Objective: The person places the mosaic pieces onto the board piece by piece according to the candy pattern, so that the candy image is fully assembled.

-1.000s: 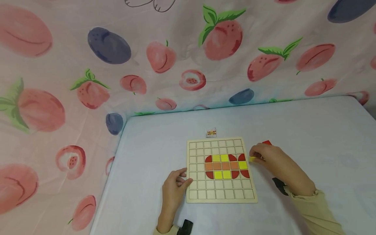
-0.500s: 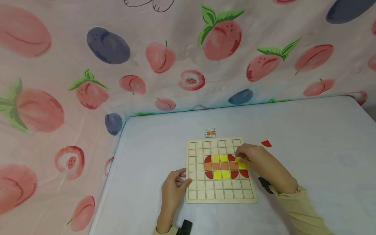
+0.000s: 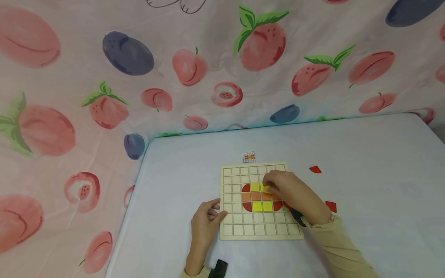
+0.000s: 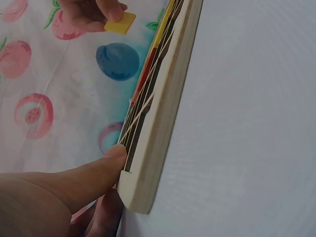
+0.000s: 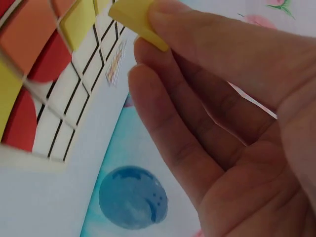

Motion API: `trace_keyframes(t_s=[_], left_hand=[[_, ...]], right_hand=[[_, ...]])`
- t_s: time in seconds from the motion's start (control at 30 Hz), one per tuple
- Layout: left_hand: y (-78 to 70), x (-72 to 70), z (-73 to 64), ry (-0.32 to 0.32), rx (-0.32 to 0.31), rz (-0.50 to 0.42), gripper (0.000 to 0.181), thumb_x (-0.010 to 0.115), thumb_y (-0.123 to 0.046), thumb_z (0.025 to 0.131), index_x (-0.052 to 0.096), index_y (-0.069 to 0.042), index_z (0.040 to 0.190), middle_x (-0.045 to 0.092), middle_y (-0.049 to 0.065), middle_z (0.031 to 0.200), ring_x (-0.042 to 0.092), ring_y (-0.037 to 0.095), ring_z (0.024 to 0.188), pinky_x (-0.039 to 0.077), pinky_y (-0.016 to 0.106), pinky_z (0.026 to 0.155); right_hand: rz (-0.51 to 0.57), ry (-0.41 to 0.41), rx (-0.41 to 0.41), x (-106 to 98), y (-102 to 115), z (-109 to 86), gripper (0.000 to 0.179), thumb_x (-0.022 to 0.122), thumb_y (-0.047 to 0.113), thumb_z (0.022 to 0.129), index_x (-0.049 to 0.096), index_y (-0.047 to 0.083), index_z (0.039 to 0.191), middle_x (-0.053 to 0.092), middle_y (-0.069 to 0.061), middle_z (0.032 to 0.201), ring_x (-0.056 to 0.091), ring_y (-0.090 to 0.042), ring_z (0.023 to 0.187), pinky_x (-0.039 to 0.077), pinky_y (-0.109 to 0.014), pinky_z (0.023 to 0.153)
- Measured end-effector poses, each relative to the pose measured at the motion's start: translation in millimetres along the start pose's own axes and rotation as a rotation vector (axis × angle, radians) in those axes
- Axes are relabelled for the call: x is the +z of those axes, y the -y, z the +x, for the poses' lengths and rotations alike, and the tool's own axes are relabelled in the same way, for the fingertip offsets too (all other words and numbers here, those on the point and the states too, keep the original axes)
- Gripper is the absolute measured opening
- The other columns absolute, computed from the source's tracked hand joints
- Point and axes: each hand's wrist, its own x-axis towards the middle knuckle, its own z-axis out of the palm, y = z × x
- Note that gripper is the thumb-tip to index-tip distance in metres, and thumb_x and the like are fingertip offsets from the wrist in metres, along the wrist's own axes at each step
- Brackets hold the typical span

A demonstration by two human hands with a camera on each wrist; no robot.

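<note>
A pale wooden grid board [image 3: 243, 230] lies on the white table. Red rounded tiles [image 3: 246, 188], yellow square tiles [image 3: 257, 207] and orange squares [image 3: 256, 196] sit in its middle rows. My left hand [image 3: 206, 224] grips the board's left edge, its thumb on top in the left wrist view. Above the board my right hand [image 3: 290, 189] pinches a yellow square tile [image 5: 133, 17] between thumb and fingers, raised off the grid. In the head view that hand and wrist hide the tiles at the board's right side.
A small printed pattern card [image 3: 248, 156] lies just behind the board. Two loose red tiles lie to the right: one rounded tile [image 3: 315, 169] farther back, another red tile [image 3: 331, 206] near the right forearm. A fruit-printed cloth [image 3: 194, 77] stands behind and left of the table.
My right hand has moved left from beside the board to over its middle, carrying the yellow tile. The loose red tiles have come into sight. My left hand stays in place.
</note>
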Motion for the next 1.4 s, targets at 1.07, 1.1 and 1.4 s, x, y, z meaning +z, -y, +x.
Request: trace_keyframes(t_s=[1.07, 1.1, 1.4], left_hand=[[-0.8, -0.5, -0.3, 0.005, 0.004, -0.002, 0.039, 0.085, -0.015, 0.078, 0.073, -0.01, 0.115, 0.065, -0.002, 0.094, 0.061, 0.007, 0.078, 0.055, 0.016, 0.067], [-0.9, -0.5, -0.2, 0.006, 0.005, -0.001, 0.039, 0.085, -0.015, 0.078, 0.073, -0.01, 0.115, 0.065, -0.002, 0.094, 0.061, 0.007, 0.078, 0.055, 0.016, 0.067], [-0.4, -0.5, 0.2, 0.005, 0.007, 0.004, 0.039, 0.084, -0.015, 0.078, 0.072, -0.01, 0.115, 0.065, -0.002, 0.094, 0.061, 0.006, 0.077, 0.055, 0.016, 0.067]], right_hand=[[0.08, 0.099, -0.074, 41.0, 31.9, 40.7, 0.009, 0.077, 0.005, 0.085, 0.069, 0.01, 0.083, 0.063, 0.004, 0.078, 0.052, -0.009, 0.07, 0.049, -0.022, 0.067], [0.083, 0.105, -0.071, 42.3, 32.3, 41.7, 0.009, 0.077, 0.005, 0.085, 0.069, 0.01, 0.084, 0.063, 0.004, 0.079, 0.052, -0.009, 0.07, 0.049, -0.022, 0.067], [0.089, 0.109, -0.105, 52.4, 32.9, 48.3, 0.009, 0.077, 0.005, 0.085, 0.07, 0.01, 0.085, 0.066, 0.004, 0.082, 0.054, -0.009, 0.073, 0.052, -0.024, 0.072]])
